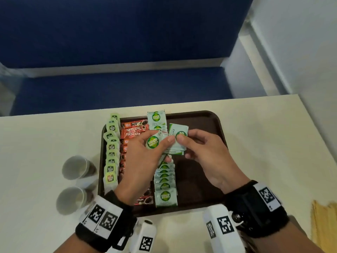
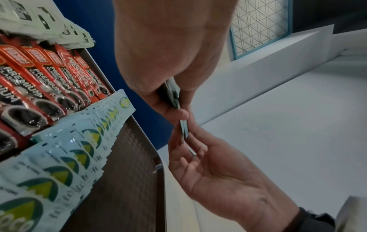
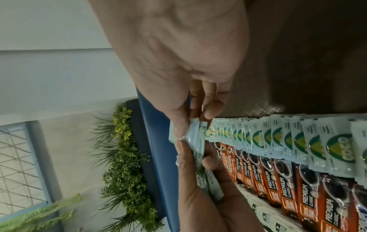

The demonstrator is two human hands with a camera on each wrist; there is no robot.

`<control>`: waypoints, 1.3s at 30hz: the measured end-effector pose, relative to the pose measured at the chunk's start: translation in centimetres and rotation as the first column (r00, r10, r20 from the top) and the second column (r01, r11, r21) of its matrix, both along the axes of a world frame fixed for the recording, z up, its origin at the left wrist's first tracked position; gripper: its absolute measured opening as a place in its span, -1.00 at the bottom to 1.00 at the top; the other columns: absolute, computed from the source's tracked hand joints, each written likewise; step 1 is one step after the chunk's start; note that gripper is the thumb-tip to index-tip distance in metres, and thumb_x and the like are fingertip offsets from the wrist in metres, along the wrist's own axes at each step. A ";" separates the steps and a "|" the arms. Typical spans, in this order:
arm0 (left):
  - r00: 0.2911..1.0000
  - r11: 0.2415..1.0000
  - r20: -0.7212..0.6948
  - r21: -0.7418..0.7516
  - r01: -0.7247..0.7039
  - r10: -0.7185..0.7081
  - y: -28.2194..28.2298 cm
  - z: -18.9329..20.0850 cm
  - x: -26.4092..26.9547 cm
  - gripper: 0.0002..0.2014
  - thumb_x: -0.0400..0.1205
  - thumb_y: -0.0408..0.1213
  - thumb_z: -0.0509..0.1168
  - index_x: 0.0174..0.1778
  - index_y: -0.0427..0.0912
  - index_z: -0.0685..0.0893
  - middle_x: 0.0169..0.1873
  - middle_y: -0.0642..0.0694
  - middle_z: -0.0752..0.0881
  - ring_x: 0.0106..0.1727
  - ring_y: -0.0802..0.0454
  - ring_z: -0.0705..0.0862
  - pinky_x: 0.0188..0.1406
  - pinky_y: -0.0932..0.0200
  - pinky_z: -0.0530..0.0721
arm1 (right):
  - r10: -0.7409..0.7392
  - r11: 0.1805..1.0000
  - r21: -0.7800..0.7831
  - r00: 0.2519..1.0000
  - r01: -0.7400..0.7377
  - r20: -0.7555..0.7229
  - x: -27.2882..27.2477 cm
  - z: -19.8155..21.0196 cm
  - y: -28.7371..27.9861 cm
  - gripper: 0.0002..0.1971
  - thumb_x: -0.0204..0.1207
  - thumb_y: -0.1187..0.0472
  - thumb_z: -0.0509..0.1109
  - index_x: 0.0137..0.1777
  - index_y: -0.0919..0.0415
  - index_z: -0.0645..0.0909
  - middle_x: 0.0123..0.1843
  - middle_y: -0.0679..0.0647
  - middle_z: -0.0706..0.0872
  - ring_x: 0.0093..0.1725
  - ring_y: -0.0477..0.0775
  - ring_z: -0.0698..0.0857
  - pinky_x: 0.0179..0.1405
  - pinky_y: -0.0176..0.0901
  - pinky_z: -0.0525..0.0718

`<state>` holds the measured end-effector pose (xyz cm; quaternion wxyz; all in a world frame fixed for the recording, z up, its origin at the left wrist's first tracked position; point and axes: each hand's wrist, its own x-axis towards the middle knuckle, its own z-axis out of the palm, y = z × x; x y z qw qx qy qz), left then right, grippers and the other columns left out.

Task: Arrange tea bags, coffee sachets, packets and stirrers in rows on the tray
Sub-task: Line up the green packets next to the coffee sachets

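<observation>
Both hands pinching white-green packets (image 1: 177,141), left hand (image 1: 144,157) hiding mid-row sachets (image 1: 134,134), right hand (image 1: 206,157) over tray (image 1: 200,121)

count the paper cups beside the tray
2. Both stand on the table left of the tray: one cup farther from the person, the other cup nearer, by the left wrist. None look hidden.

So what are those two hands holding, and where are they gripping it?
Both hold white-and-green Coco packets above the tray. The left hand grips a small stack across its faces; the right hand pinches a few packets at their near edge.
</observation>
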<state>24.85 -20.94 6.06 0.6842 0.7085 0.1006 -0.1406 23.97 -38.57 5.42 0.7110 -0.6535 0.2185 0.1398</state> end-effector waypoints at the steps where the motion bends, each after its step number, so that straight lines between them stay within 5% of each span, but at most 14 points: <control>1: 1.000 1.000 -0.023 -0.017 -0.007 0.007 0.2 -0.3 0.2 -0.73 0.65 -0.16 0.60 0.25 -0.04 0.81 0.06 0.10 0.94 -0.24 -0.08 0.91 -0.08 -0.02 0.93 | 0.000 1.000 -0.004 1.000 0.000 0.003 0.4 -0.1 -0.1 -0.85 0.66 0.12 0.61 0.17 0.11 0.88 0.05 0.06 0.94 -0.10 -0.06 0.81 -0.11 -0.14 0.76; 5: 0.997 1.000 -0.078 -0.019 0.021 -0.023 1.3 -0.9 1.3 -0.76 0.61 -0.27 0.62 0.20 -0.05 0.91 0.12 0.08 0.94 -0.06 -0.02 0.94 -0.27 0.18 0.88 | 0.103 0.989 -0.117 0.993 -0.096 0.058 2.2 -0.4 -0.8 -0.84 0.76 0.20 0.50 0.23 0.10 0.88 0.06 0.06 0.94 -0.08 -0.03 0.84 -0.16 -0.16 0.82; 8: 0.986 0.996 -0.145 -0.016 0.087 -0.088 2.6 -1.0 2.4 -0.72 0.59 -0.28 0.64 0.21 -0.01 0.92 0.09 0.00 0.95 -0.12 0.01 0.92 -0.35 0.21 0.83 | 0.232 0.953 -0.215 0.970 -0.212 0.072 3.6 -0.8 -1.4 -0.79 0.80 0.23 0.44 0.31 0.06 0.86 0.08 0.01 0.94 -0.04 0.02 0.85 0.06 -0.11 0.86; 11: 0.962 0.982 -0.204 0.009 0.188 -0.182 3.5 -1.1 3.5 -0.71 0.54 -0.20 0.66 0.18 0.08 0.94 0.00 0.01 0.96 -0.23 -0.15 0.86 -0.34 0.24 0.81 | 0.376 0.879 -0.350 0.922 -0.324 0.089 4.8 -0.8 -1.8 -0.73 0.79 0.26 0.44 0.33 -0.04 0.86 0.10 -0.13 0.92 0.02 -0.07 0.87 0.14 -0.22 0.82; 14: 0.966 0.978 -0.194 0.082 0.190 -0.171 3.3 -1.5 3.7 -0.77 0.57 -0.17 0.66 0.13 0.05 0.91 -0.06 0.03 0.96 -0.13 -0.14 0.95 -0.17 0.14 0.92 | 0.499 0.824 -0.368 0.859 -0.430 0.112 5.4 -0.5 -1.6 -0.74 0.71 0.24 0.54 0.29 -0.11 0.87 0.16 -0.17 0.91 0.15 -0.13 0.86 0.19 -0.26 0.82; 18: 0.984 0.999 -0.179 0.026 0.029 -0.024 3.3 -2.7 3.3 -0.76 0.60 -0.25 0.65 0.16 -0.21 0.90 -0.07 -0.13 0.96 -0.23 -0.39 0.86 -0.45 0.07 0.77 | 0.309 0.941 -0.175 0.945 -0.289 0.103 5.7 -1.5 -1.6 -0.88 0.63 0.27 0.63 0.12 0.11 0.87 0.02 0.07 0.93 0.00 0.04 0.89 0.13 -0.10 0.86; 23: 0.975 0.998 -0.214 0.014 -0.058 0.060 3.9 -2.9 3.5 -0.81 0.59 -0.35 0.65 0.09 -0.20 0.88 -0.09 -0.15 0.95 -0.43 -0.11 0.79 -0.49 0.12 0.71 | 0.367 0.912 -0.211 0.929 -0.351 0.042 6.1 -2.7 -1.6 -0.96 0.67 0.19 0.59 0.05 0.06 0.88 -0.02 0.09 0.91 -0.12 -0.02 0.79 -0.14 -0.19 0.73; 26: 0.976 0.998 -0.220 0.058 0.004 0.009 4.5 -3.1 4.0 -0.73 0.59 -0.27 0.66 0.17 -0.22 0.88 -0.11 -0.14 0.95 -0.40 -0.19 0.75 -0.49 0.16 0.71 | 0.411 0.884 -0.271 0.910 -0.381 0.062 6.7 -2.5 -1.1 -0.94 0.65 0.10 0.61 0.08 -0.01 0.84 0.01 -0.01 0.90 -0.10 -0.09 0.78 -0.15 -0.28 0.72; 29: 0.979 0.993 -0.204 0.111 0.045 -0.022 4.9 -2.9 4.6 -0.74 0.61 -0.23 0.65 0.20 -0.14 0.89 -0.15 -0.10 0.96 -0.42 -0.21 0.76 -0.47 0.18 0.74 | 0.473 0.839 -0.353 0.876 -0.413 0.100 7.4 -2.6 -0.6 -0.99 0.67 0.13 0.59 0.03 0.01 0.84 0.01 -0.07 0.90 0.05 -0.06 0.83 0.07 -0.28 0.78; 32: 0.987 0.992 -0.158 0.123 -0.022 0.042 5.5 -2.9 5.0 -0.78 0.63 -0.29 0.62 0.17 0.02 0.94 -0.13 -0.03 0.96 -0.38 -0.16 0.83 -0.40 0.09 0.79 | 0.363 0.868 -0.407 0.923 -0.285 0.128 8.6 -3.8 -0.4 -0.94 0.72 0.12 0.53 0.04 -0.01 0.85 0.03 -0.19 0.89 0.09 -0.18 0.81 0.16 -0.26 0.72; 37: 0.981 0.989 -0.158 0.114 -0.091 0.109 6.5 -3.6 4.7 -0.84 0.61 -0.28 0.64 0.05 0.07 0.97 -0.11 -0.07 0.96 -0.21 -0.30 0.93 -0.12 -0.19 0.87 | 0.239 0.876 -0.464 0.955 -0.133 0.176 10.8 -6.9 1.0 -0.85 0.79 0.16 0.45 0.00 0.06 0.82 0.00 -0.21 0.89 0.04 -0.31 0.76 -0.03 -0.53 0.58; 39: 0.983 0.988 -0.151 0.127 -0.090 0.108 6.8 -3.7 4.5 -0.86 0.62 -0.28 0.64 0.00 0.07 0.98 -0.12 -0.07 0.96 -0.26 -0.23 0.92 -0.19 -0.11 0.85 | 0.256 0.854 -0.501 0.951 -0.138 0.176 11.3 -7.7 1.5 -0.86 0.79 0.17 0.44 0.03 0.07 0.82 0.01 -0.19 0.88 0.03 -0.32 0.75 -0.09 -0.65 0.54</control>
